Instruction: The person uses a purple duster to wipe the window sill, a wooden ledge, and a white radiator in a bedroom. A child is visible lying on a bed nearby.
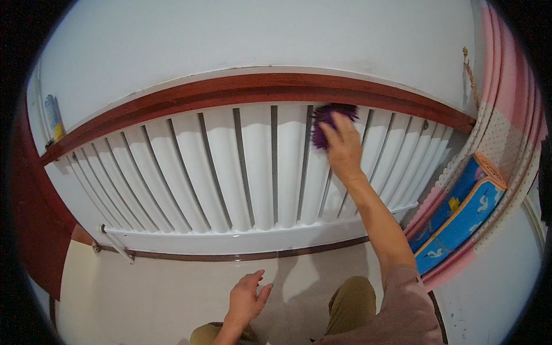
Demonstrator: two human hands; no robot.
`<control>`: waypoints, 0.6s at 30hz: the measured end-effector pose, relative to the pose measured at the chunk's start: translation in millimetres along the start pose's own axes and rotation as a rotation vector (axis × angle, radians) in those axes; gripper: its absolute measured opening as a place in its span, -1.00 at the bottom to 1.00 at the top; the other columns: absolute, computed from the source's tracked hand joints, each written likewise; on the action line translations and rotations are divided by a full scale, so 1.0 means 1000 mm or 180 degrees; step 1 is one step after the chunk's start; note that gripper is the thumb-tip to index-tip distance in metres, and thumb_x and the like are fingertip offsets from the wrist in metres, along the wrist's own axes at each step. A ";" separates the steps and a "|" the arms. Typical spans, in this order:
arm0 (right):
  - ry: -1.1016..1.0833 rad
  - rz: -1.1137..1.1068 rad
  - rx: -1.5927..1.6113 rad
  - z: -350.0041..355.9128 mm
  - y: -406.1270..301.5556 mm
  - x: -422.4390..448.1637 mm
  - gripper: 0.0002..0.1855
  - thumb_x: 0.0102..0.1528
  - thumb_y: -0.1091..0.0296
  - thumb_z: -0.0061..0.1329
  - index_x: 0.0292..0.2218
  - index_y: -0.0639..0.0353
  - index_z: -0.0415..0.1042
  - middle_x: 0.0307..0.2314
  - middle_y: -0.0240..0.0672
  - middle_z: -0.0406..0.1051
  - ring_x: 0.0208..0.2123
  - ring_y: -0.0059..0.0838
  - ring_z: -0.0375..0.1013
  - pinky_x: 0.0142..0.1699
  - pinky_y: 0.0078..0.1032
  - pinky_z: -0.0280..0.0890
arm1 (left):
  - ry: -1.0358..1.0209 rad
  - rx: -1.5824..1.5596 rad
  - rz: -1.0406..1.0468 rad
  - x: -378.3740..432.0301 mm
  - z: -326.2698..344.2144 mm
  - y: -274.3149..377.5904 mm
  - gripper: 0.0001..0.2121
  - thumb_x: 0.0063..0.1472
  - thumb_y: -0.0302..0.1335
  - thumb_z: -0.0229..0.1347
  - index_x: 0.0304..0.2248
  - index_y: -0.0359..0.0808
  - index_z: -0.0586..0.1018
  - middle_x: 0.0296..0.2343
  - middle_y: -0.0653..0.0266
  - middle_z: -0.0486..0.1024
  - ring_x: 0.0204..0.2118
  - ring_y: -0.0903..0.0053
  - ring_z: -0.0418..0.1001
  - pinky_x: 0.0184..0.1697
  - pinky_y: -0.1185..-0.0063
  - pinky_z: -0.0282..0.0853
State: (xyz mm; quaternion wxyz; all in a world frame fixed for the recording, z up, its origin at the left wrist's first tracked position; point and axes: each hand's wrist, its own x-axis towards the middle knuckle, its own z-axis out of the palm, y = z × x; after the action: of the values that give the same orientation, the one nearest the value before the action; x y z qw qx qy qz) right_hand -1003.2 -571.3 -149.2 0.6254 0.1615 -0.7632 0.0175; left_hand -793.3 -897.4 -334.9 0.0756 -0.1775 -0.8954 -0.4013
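My right hand (345, 148) reaches up and presses a dark purple chenille cleaning mitt or cloth (321, 131) to the white radiator (254, 168). The cloth lies against the upper ends of the columns, just under the red-brown wooden ledge (276, 88). Its far part is hidden behind my fingers, which look slightly blurred. My left hand (248, 295) hangs low in front of me, above the tiled floor, with its thumb and fingers apart and nothing in it.
A blue rolled-up mat (459, 215) leans at the right against a pink curtain (511, 82). On the ledge's left end stands a blue-and-yellow can or bottle (53, 116). A thin white pipe (118, 246) sticks out at the radiator's lower left. My knees (353, 297) are close below.
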 end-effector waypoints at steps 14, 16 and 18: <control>-0.0590 -0.0173 0.0098 0.012 -0.023 -0.048 -0.57 0.05 0.48 -0.04 -0.01 0.01 0.45 0.05 -0.19 0.28 0.03 -0.09 0.29 0.14 -0.15 0.17 | -0.0077 0.0886 0.0584 0.029 0.018 0.000 -0.64 0.17 -0.27 0.17 -0.11 -0.31 0.53 -0.29 0.03 0.54 -0.24 0.10 0.50 -0.16 0.27 0.42; -0.0201 0.0142 -0.0009 0.014 -0.019 -0.020 -0.55 0.05 0.53 -0.03 0.01 0.02 0.43 0.06 -0.13 0.25 0.04 -0.05 0.26 0.16 -0.14 0.17 | -0.0133 0.0980 0.0518 0.025 0.015 -0.004 -0.64 0.17 -0.26 0.17 -0.12 -0.32 0.53 -0.29 0.02 0.53 -0.25 0.09 0.50 -0.17 0.27 0.42; 0.0112 0.0551 0.0042 0.007 -0.027 0.006 -0.51 0.05 0.57 -0.02 0.03 0.04 0.40 0.06 -0.06 0.21 0.06 0.00 0.23 0.18 -0.12 0.15 | -0.0130 0.0913 0.0491 0.022 0.012 -0.013 -0.64 0.17 -0.27 0.17 -0.11 -0.33 0.53 -0.29 0.01 0.53 -0.25 0.09 0.50 -0.18 0.26 0.41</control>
State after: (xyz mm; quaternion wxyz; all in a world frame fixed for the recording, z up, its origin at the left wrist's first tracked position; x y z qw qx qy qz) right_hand -1003.7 -599.9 -149.4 0.6338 0.0987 -0.7631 0.0793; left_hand -818.0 -890.5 -346.0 0.1125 -0.2412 -0.9286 -0.2586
